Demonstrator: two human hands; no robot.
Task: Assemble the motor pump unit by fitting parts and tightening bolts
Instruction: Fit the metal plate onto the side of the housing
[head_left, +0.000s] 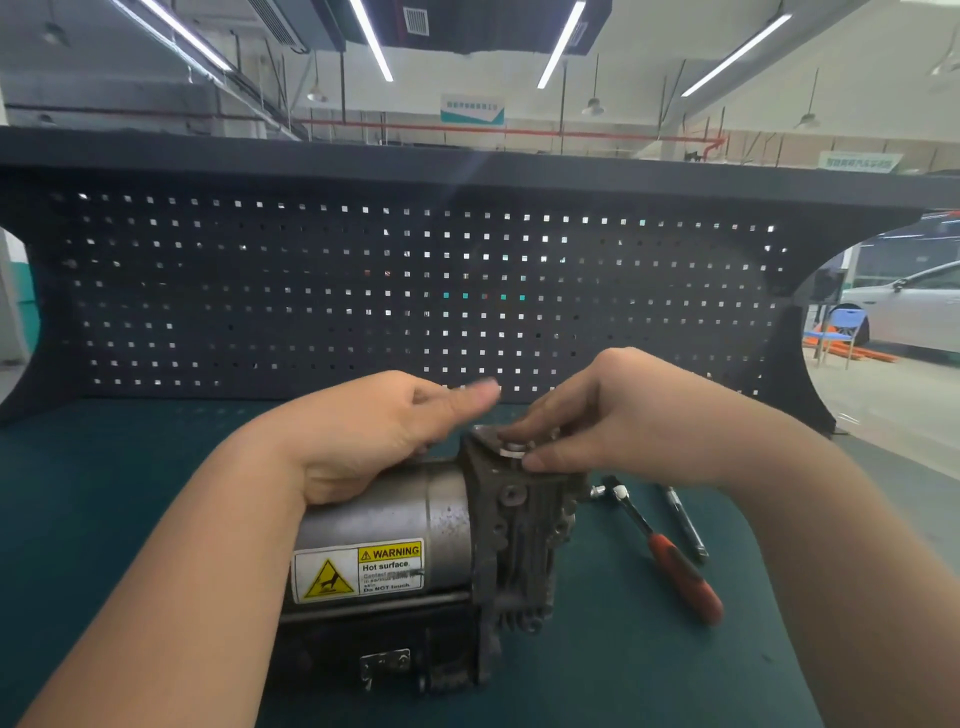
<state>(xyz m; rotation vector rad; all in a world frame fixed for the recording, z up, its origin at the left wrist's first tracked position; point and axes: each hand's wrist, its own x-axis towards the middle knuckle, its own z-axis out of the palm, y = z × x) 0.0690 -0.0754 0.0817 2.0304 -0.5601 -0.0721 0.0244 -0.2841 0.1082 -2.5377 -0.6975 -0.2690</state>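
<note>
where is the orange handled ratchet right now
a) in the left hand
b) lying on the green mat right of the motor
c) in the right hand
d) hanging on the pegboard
b: the ratchet lies on the green mat to the right of the motor, and neither hand touches it.

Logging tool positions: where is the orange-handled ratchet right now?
The ratchet lies on the green mat, right of the motor pump, beneath the right hand.

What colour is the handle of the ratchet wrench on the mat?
Orange-red with black, on the ratchet wrench; seen best in the head view.
</note>
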